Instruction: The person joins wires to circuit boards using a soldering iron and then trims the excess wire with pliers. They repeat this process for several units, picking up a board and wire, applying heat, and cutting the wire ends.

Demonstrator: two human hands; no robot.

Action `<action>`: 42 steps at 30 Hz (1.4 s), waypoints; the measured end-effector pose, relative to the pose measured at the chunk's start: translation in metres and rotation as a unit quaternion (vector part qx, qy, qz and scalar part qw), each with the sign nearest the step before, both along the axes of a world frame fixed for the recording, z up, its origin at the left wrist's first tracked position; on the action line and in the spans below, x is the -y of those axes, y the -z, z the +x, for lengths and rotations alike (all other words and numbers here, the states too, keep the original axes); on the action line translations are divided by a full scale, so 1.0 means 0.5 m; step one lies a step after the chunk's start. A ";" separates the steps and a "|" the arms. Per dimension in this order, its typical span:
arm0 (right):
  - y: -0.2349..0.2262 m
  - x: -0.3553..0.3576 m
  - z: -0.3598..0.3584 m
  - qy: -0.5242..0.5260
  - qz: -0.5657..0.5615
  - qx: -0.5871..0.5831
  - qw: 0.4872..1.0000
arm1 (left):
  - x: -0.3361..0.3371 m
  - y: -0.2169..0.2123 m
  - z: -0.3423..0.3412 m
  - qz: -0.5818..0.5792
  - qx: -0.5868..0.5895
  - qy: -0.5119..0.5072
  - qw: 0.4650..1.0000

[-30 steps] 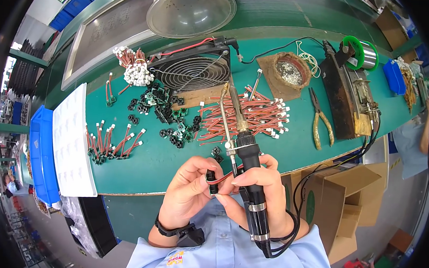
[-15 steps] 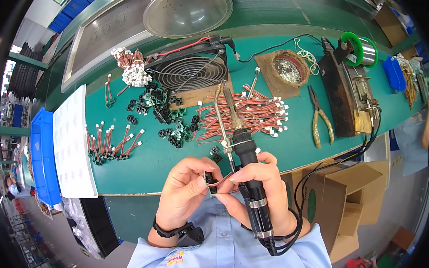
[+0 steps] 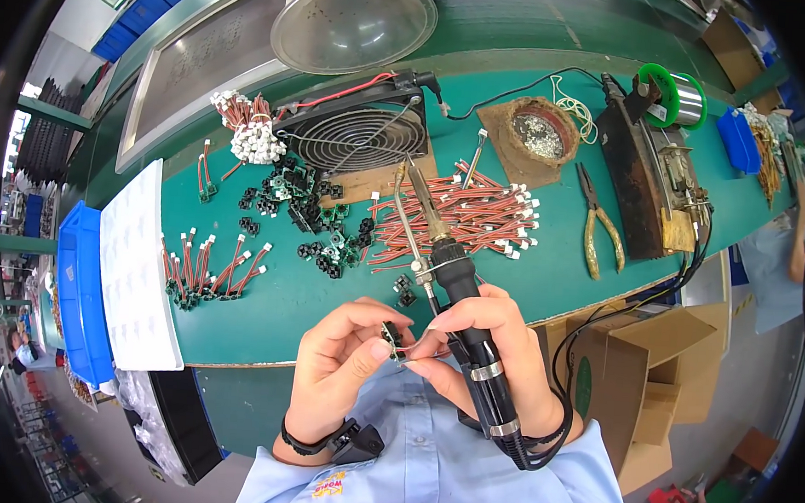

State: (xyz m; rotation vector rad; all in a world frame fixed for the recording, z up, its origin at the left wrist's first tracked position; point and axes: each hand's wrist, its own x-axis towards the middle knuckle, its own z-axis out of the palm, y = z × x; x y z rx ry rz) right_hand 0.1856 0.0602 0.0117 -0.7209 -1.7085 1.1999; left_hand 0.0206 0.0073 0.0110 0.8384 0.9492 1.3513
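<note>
Pinched between the thumb and fingers of my left hand (image 3: 333, 363) is a small green circuit board (image 3: 391, 335) with black parts. My right hand (image 3: 511, 355) is wrapped round a black soldering iron (image 3: 458, 275), whose metal tip and thin solder feed tube point up and away over the bench. The fingertips of that same hand also pinch a thin red-and-white wire lead (image 3: 423, 343) at the board; whether it is joined there I cannot tell. Just beyond my hands lie a few small black-and-green boards (image 3: 405, 291). Farther off is a pile of red wire leads (image 3: 478, 217) with white plugs.
Loose boards (image 3: 291, 189) lie by a fan (image 3: 359, 134). Boards with leads (image 3: 207, 276) sit left, near a white sheet (image 3: 138, 272) and blue bin (image 3: 85, 292). Rightward are a solder-scrap pot (image 3: 557, 136), pliers (image 3: 596, 222), a solder reel (image 3: 679, 98) and iron cables (image 3: 567, 354).
The board has turned in my left fingers, showing more of its green side. My right hand and the soldering iron have shifted slightly left, and the iron's tip is a little lower.
</note>
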 end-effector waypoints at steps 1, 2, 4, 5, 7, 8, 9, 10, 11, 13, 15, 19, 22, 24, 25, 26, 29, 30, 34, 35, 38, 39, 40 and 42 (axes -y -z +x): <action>0.002 0.001 0.000 -0.005 -0.014 -0.016 1.000 | 0.001 0.002 -0.003 0.014 -0.011 0.004 1.000; 0.003 0.002 -0.001 -0.006 -0.014 -0.015 1.000 | 0.002 0.002 -0.004 0.015 -0.011 0.003 1.000; 0.003 0.004 -0.001 0.000 -0.054 -0.037 0.998 | -0.001 -0.001 -0.006 0.022 -0.005 0.023 0.999; 0.003 0.005 -0.001 0.003 -0.074 -0.047 0.996 | -0.001 -0.003 -0.007 0.026 -0.001 0.033 0.999; -0.005 0.010 0.000 0.012 -0.113 -0.052 0.992 | -0.001 -0.005 -0.007 0.014 0.002 0.038 0.999; -0.010 0.012 0.001 0.023 -0.152 -0.058 0.986 | -0.002 -0.007 -0.007 0.002 0.005 0.044 0.999; -0.013 0.011 0.003 0.033 -0.190 -0.064 0.979 | -0.003 -0.007 -0.006 -0.011 0.008 0.050 0.999; -0.017 0.007 -0.001 0.025 -0.188 -0.062 0.980 | 0.000 -0.009 -0.009 -0.008 0.008 0.043 0.999; -0.015 -0.001 0.003 0.041 -0.092 0.001 0.995 | -0.002 -0.007 -0.007 -0.017 0.018 0.036 0.999; -0.011 -0.018 0.014 0.068 0.106 0.124 0.984 | -0.007 -0.003 -0.004 -0.034 0.038 0.020 0.998; -0.006 -0.025 0.028 0.073 0.128 0.142 0.979 | -0.015 -0.003 -0.006 -0.037 0.033 -0.014 0.999; 0.020 -0.012 0.065 0.126 0.171 0.170 0.962 | -0.031 0.011 -0.005 -0.036 0.005 -0.096 0.995; 0.036 0.010 0.081 0.194 0.173 0.149 0.954 | -0.034 0.027 -0.012 -0.015 -0.043 -0.144 0.989; 0.035 0.018 0.090 0.125 0.233 0.213 0.941 | -0.036 0.030 -0.016 0.000 -0.050 -0.145 0.988; 0.034 0.021 0.093 0.090 0.262 0.243 0.930 | -0.037 0.031 -0.017 0.007 -0.054 -0.145 0.988; 0.037 0.026 0.096 0.088 0.261 0.244 0.930 | -0.039 0.034 -0.018 0.006 -0.053 -0.147 0.988; 0.048 0.036 0.101 0.008 0.215 0.189 0.958 | -0.043 0.042 -0.018 0.027 -0.094 -0.159 0.982; 0.048 0.036 0.099 0.007 0.214 0.189 0.958 | -0.043 0.044 -0.018 0.026 -0.095 -0.159 0.982; 0.033 0.029 0.094 -0.007 0.176 0.158 0.972 | -0.043 0.050 -0.014 0.022 -0.108 -0.154 0.982; 0.031 0.028 0.092 -0.007 0.175 0.158 0.972 | -0.043 0.050 -0.012 0.028 -0.115 -0.157 0.980; 0.028 0.027 0.088 -0.007 0.174 0.158 0.972 | -0.043 0.052 -0.009 0.040 -0.131 -0.164 0.977; 0.028 0.028 0.088 -0.009 0.175 0.159 0.972 | -0.042 0.054 -0.008 0.045 -0.132 -0.164 0.977; 0.028 0.028 0.089 -0.010 0.175 0.159 0.972 | -0.042 0.055 -0.008 0.049 -0.133 -0.164 0.976; 0.028 0.028 0.089 -0.011 0.176 0.160 0.971 | -0.042 0.057 -0.008 0.053 -0.134 -0.164 0.976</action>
